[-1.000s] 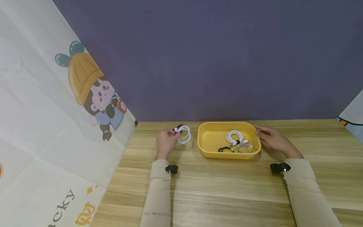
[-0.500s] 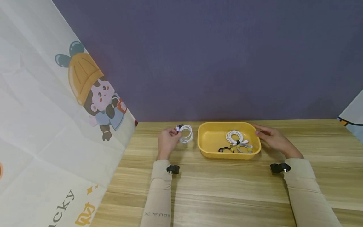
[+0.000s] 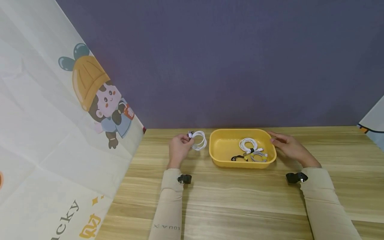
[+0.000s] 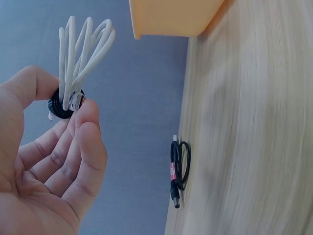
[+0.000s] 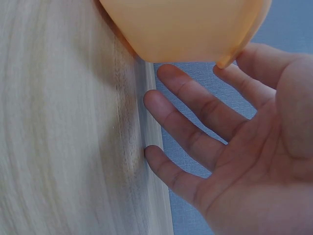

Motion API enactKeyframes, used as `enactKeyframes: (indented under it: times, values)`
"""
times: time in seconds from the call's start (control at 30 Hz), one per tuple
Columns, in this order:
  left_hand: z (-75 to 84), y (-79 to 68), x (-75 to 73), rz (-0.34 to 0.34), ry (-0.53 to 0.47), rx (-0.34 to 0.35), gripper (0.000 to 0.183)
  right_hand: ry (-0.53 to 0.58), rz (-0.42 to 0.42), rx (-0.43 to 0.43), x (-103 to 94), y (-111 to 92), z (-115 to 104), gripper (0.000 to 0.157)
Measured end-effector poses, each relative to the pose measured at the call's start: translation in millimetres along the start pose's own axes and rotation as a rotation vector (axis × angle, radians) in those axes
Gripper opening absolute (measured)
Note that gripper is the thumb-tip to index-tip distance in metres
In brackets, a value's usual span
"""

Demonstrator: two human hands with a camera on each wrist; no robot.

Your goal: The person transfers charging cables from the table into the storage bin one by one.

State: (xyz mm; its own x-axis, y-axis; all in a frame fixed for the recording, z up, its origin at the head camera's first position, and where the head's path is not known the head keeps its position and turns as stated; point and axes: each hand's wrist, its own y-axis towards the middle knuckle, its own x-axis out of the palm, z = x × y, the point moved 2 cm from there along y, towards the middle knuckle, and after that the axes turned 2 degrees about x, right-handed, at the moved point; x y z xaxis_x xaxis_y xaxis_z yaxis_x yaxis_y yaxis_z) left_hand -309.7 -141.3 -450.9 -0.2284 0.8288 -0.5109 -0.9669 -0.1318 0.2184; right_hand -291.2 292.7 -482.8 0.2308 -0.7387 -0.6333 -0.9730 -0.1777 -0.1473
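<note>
My left hand (image 3: 179, 149) pinches a coiled white cable (image 4: 70, 58) between thumb and fingers, by its black cable tie (image 4: 59, 105). The loops stand out to the right, just left of the yellow bin (image 3: 234, 164) and apart from it. At the bin's right end, my right hand (image 3: 289, 148) pinches the rim lightly, its thumb over the edge and a fingertip against the outside; the other fingers spread loosely. Inside the bin lie a coiled white cable (image 3: 241, 145), a grey cable (image 3: 258, 161) with yellow parts, and a short black cable (image 3: 239, 156).
In the left wrist view, a black cable (image 4: 188, 164) with a pink label lies on the wooden table (image 4: 254, 147). A dark blue panel (image 3: 210, 66) stands behind the table, and a white printed sheet (image 3: 45, 116) is at the left.
My left hand has moved slightly right, bringing the white cable closer to the bin. The right hand and the bin have stayed where they were.
</note>
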Motion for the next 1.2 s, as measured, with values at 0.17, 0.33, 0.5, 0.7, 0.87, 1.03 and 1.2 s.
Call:
enactKeyframes:
  times: [0.17,0.33,0.5,0.7,0.87,1.03,1.2]
  values:
    - [2.0,-0.5,3.4,-0.007,-0.019,0.009,0.02,-0.003,-0.002,0.009,0.1,0,1,0.066]
    - [4.4,-1.5,7.6,0.002,-0.024,0.033,0.019,-0.007,-0.003,0.014,0.4,2,2,0.067]
    - [8.6,-3.9,12.5,-0.001,-0.037,0.049,0.019,-0.002,-0.009,0.018,0.6,2,2,0.067]
    - [13.3,-6.7,18.0,-0.002,-0.034,0.081,0.02,0.008,-0.016,0.014,0.0,1,0,0.066]
    - [16.0,-8.2,22.4,0.003,-0.015,0.11,0.02,0.005,-0.012,0.01,-0.7,0,-1,0.065]
    - [18.9,-10.0,25.8,0.0,0.002,0.127,0.02,0.009,-0.01,0.009,-0.8,-1,-1,0.065]
    - [22.0,-11.9,27.6,0.003,0.006,0.132,0.02,0.021,-0.009,-0.003,-0.9,-1,0,0.064]
